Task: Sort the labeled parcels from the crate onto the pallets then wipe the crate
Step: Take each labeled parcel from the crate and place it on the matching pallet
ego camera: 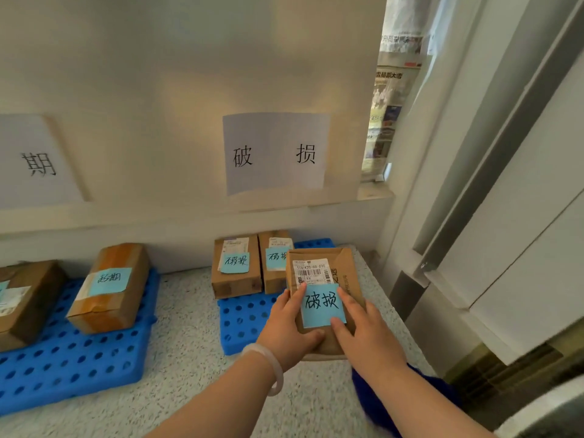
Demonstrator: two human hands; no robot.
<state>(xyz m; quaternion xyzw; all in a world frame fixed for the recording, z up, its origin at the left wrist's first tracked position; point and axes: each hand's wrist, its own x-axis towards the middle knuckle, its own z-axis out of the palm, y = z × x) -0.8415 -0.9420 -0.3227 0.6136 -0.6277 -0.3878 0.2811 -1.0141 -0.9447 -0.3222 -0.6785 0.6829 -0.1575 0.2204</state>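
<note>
A parcel (316, 270) in our grip, above the right pallet (243, 317).
Its near edge is hidden, and we cannot tell whether it touches that pallet. Left hand (287, 327) and right hand (363, 336) clasp its sides, thumbs on top.

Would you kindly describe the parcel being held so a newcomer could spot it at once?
Under the white wall sign reading 破损 lies the right-hand blue pallet, with two parcels at its back. The held parcel is in front of them, gripped by the left hand and the right hand. Only it is held; the other two stand untouched.
</note>
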